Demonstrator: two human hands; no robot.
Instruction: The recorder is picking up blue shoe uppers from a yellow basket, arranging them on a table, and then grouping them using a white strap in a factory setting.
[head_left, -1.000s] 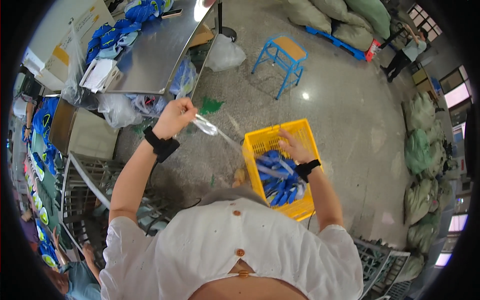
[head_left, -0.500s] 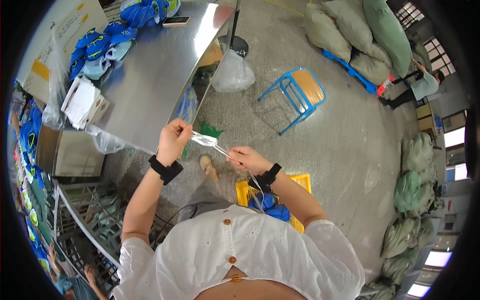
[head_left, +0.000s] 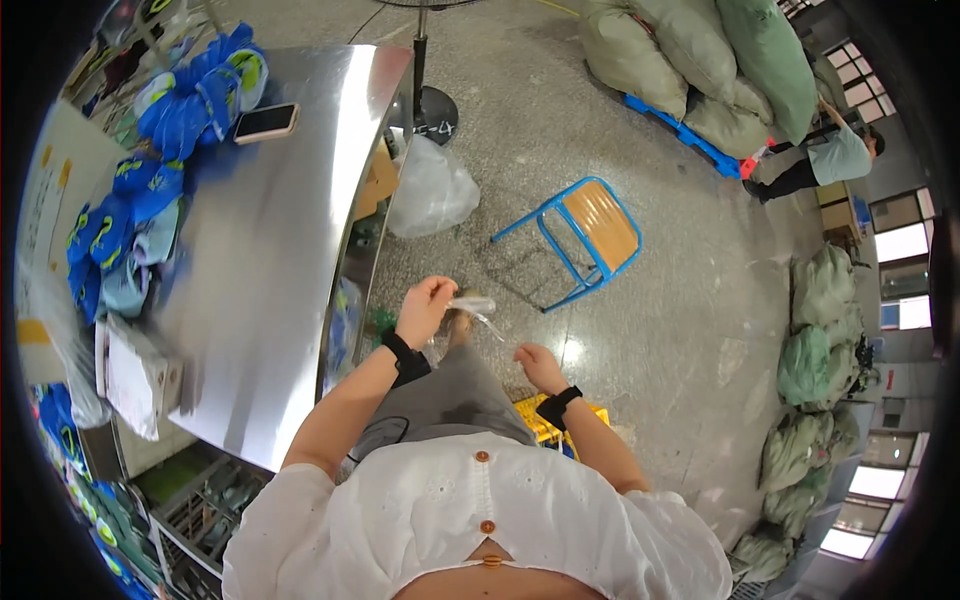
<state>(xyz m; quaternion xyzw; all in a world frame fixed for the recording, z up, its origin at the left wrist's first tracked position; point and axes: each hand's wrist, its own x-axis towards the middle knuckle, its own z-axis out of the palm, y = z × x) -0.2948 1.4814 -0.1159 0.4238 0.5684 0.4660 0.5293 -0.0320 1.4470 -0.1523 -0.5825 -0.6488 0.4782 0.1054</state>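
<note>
My left hand (head_left: 427,308), a black band at its wrist, is closed on a bundle of white cord (head_left: 474,304) held out over the floor. From the bundle a loose end (head_left: 492,327) hangs toward my other side. Lower and to the right, my right hand (head_left: 541,368) has its fingers curled together, and a black band is on that wrist too. A gap shows between it and the loose end. Whether a thin strand lies in those fingers is too small to make out.
A metal table (head_left: 250,250) stands at left, bearing blue shoe pieces (head_left: 165,190), a phone (head_left: 267,122) and a white box (head_left: 135,380). Ahead is a blue-framed stool (head_left: 600,225). A yellow crate (head_left: 540,420) sits by my legs. Stuffed sacks (head_left: 690,60) and a person (head_left: 835,160) are far right.
I have turned and moved toward the table and stool. The cord was stretched between both hands; now it hangs from my left hand, and my right hand is lower and farther away.
</note>
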